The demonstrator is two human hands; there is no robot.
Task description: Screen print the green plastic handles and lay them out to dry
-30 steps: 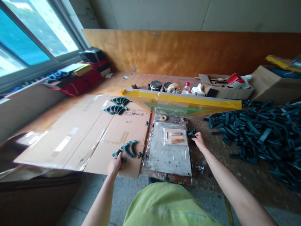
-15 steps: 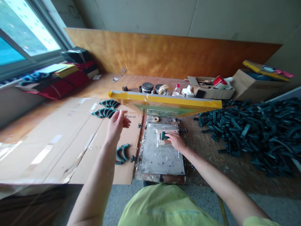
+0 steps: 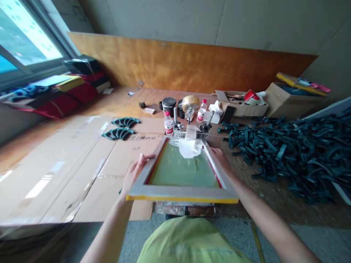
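A screen-printing frame [image 3: 183, 190] with a grey border and yellow tape along its front edge lies low over the work plate, hiding the plate and what rests on it. White ink [image 3: 189, 149] is pooled at the far end of its green mesh [image 3: 183, 171]. My left hand [image 3: 135, 171] is at the frame's left side, index finger and thumb stretched out; its other fingers are partly hidden. At the right side, my right hand [image 3: 219, 157] is close against the frame, its fingers mostly hidden by the border. The frame's far end meets a metal hinge clamp [image 3: 204, 128].
Dark green curved plastic parts stand in two rows [image 3: 120, 133] on the cardboard [image 3: 74, 164] at left. A large heap of similar parts [image 3: 285, 153] covers the right. Behind stand bottles [image 3: 168, 124], black tubs [image 3: 169, 105], a tape roll [image 3: 190, 104] and an open carton [image 3: 246, 106].
The raised printing frame has come down over the plate, covering the small green part my right hand was touching. My hands have moved to the frame's two sides.
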